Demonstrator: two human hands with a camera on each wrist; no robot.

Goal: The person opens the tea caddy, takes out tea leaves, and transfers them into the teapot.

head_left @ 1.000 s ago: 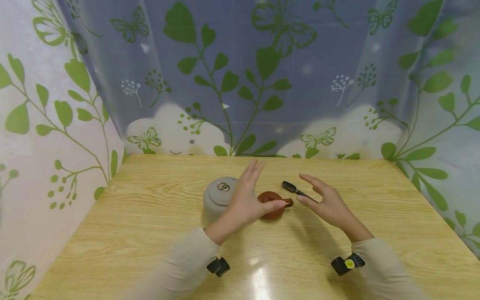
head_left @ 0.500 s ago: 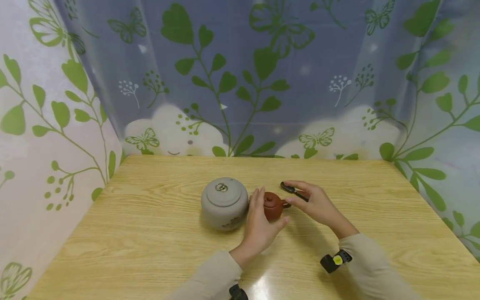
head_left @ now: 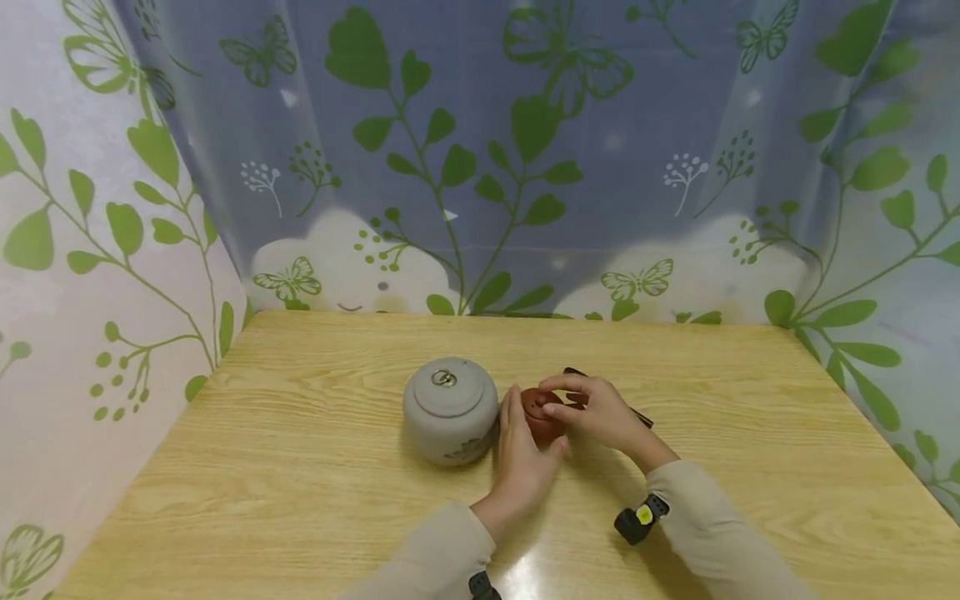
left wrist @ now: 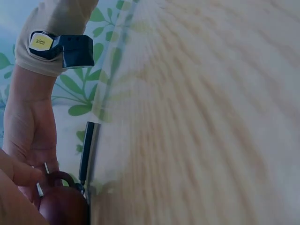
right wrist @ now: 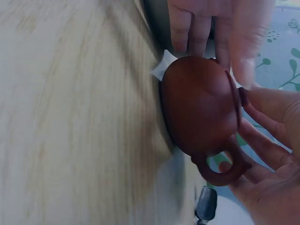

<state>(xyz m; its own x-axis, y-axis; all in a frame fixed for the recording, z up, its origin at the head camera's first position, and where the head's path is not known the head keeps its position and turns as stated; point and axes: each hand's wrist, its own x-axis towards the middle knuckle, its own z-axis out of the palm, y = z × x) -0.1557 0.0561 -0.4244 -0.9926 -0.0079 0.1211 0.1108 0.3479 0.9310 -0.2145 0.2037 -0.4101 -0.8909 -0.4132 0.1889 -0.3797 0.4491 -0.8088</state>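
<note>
A small reddish-brown clay teapot (head_left: 547, 430) stands on the table, its loop handle (right wrist: 220, 177) toward the right. My right hand (head_left: 606, 414) reaches over it from the right and pinches the small knob (right wrist: 243, 96) of its lid (head_left: 533, 405) between thumb and finger. Along the teapot's left side lies my left hand (head_left: 522, 463), with long straight fingers (right wrist: 200, 35) and the thumb apart. Whether they press on the clay is hard to tell. Partly hidden behind my right hand is a slim dark tool (head_left: 642, 419) with a flat oval head (right wrist: 206, 204).
A round grey lidded jar (head_left: 450, 429) with a metal ring on top stands just left of my left hand. A small white piece (right wrist: 164, 65) shows by the teapot's base. Leaf-patterned cloth (head_left: 480, 167) hangs behind the wooden table (head_left: 300, 433).
My left hand has come down from above the jar and teapot to the teapot's left side. My right hand has moved left, past the dark tool, and taken the lid's knob.
</note>
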